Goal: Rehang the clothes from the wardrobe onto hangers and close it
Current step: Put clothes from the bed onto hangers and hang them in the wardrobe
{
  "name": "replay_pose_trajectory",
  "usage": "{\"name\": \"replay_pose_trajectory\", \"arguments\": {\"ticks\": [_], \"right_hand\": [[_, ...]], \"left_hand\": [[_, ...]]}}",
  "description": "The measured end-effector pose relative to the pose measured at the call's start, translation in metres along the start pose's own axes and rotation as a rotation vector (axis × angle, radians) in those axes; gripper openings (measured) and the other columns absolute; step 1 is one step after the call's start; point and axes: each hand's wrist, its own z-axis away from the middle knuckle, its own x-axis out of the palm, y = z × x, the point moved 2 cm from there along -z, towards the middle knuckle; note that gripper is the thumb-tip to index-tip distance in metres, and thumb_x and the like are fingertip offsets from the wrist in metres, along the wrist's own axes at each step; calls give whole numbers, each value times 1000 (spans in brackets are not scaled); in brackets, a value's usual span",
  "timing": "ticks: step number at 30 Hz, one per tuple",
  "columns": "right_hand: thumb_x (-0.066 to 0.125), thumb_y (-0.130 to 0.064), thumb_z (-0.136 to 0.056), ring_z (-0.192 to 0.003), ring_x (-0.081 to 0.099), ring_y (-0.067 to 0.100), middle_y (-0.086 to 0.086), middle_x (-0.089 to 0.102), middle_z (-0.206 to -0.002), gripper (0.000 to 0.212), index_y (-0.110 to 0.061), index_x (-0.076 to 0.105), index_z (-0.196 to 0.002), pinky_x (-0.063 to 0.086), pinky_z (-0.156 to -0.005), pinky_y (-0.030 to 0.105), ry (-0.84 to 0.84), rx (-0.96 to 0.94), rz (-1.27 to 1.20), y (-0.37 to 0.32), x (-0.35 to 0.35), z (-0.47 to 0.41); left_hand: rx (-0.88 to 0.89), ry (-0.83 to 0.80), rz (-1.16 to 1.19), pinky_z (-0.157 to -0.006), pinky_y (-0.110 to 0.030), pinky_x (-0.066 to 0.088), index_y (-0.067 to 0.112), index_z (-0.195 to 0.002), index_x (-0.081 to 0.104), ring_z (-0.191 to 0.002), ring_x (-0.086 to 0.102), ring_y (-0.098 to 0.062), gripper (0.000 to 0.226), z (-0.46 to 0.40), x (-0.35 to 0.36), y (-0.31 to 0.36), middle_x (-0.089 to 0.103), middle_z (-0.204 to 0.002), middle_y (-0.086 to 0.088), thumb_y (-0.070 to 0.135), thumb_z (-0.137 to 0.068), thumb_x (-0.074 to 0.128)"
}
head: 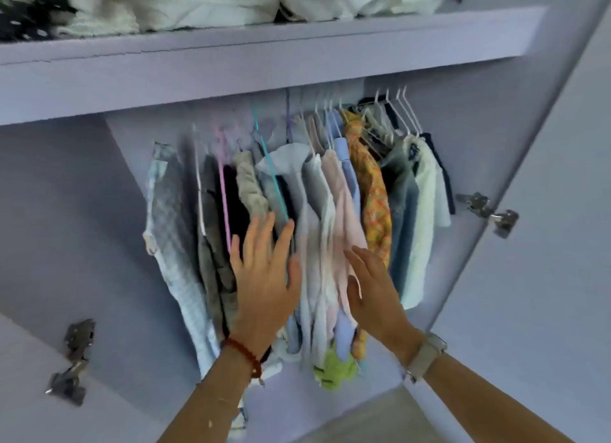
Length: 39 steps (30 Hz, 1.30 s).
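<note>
Your left hand is flat and wide open, fingers straight and spread. It presses on the clothes hanging in the wardrobe and holds nothing. A red bead bracelet sits on that wrist.

Your right hand is open too, fingers straight and close together. It touches the pale pink shirt and grips nothing. A pale watch is on that wrist.

The clothes hang in a tight row in the middle of the view. White hangers show at about 1 o'clock from your hands. A pink hanger and a teal hanger stick up at about 11 o'clock. An orange flowered top hangs at 1 o'clock from your right hand. A lime green piece peeks out low, at 6 o'clock from the row.

The shelf at 12 o'clock holds white bedding. The wardrobe is open. One hinge is at 8 o'clock and another hinge at 3 o'clock.

You cannot read any words or labels; the picture is too blurry.
</note>
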Motion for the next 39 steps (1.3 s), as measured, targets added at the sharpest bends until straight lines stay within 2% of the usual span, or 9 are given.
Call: {"name": "replay_pose_trajectory", "arguments": {"ticks": [2,5,8,10,14,18,25,33,39], "right_hand": [[60,10,-74,-110,53,45,29,56,-118,45,9,54,-119,46,-90,56,-5,114,111,48,-30,38],[48,-7,-89,-130,37,36,20,44,-137,44,-2,44,-132,31,-108,46,8,317,285,112,-85,110],[42,-14,-93,-136,28,29,13,37,-144,45,-8,38,-138,22,-113,39,41,496,390,164,-146,194],[37,-18,-95,-138,24,24,8,31,-148,46,-12,33,-141,22,-112,37,22,624,447,191,-186,251],[36,-19,-95,-132,31,24,5,30,-147,44,-15,34,-139,29,-106,35,67,860,487,228,-260,361],[35,-20,-95,-132,32,25,6,31,-147,45,-14,34,-139,28,-108,37,169,1079,541,247,-320,445],[40,-15,-94,-130,34,29,11,34,-145,43,-9,38,-136,32,-104,36,387,1364,513,285,-391,520],[37,-11,-95,-125,38,31,15,40,-137,40,-5,39,-134,27,-104,32,641,1529,396,379,-479,521],[35,-13,-96,-125,39,30,17,41,-136,40,-4,36,-135,26,-104,32,735,1615,312,450,-537,540]], "left_hand": [[76,-146,15,-106,-57,28,13,-130,52,-130,39,-33,45,14,35,40,46,-138,-14,22,-86,45],[169,-355,49,-97,-60,37,11,-124,57,-121,50,-37,45,44,84,110,54,-131,-17,17,-80,56],[316,-530,138,-89,-58,44,7,-117,62,-111,57,-36,39,83,122,198,59,-122,-18,14,-79,58],[440,-625,195,-83,-56,49,5,-113,65,-105,61,-35,39,112,141,263,63,-115,-18,17,-77,56],[702,-793,391,-78,-46,54,3,-111,65,-103,63,-32,39,183,165,389,63,-115,-17,9,-73,73],[964,-983,475,-104,-32,35,17,-139,38,-130,39,-21,44,243,181,493,33,-147,-4,31,-96,38],[1061,-993,542,-107,-34,23,21,-140,34,-132,30,-20,44,262,226,643,27,-149,-1,32,-97,32],[1131,-918,562,-98,-38,36,20,-134,38,-124,38,-22,40,225,296,795,36,-142,-2,26,-95,37],[1092,-1005,564,-97,-39,38,21,-139,30,-129,34,-25,45,216,341,881,32,-144,-5,25,-95,36]]}}
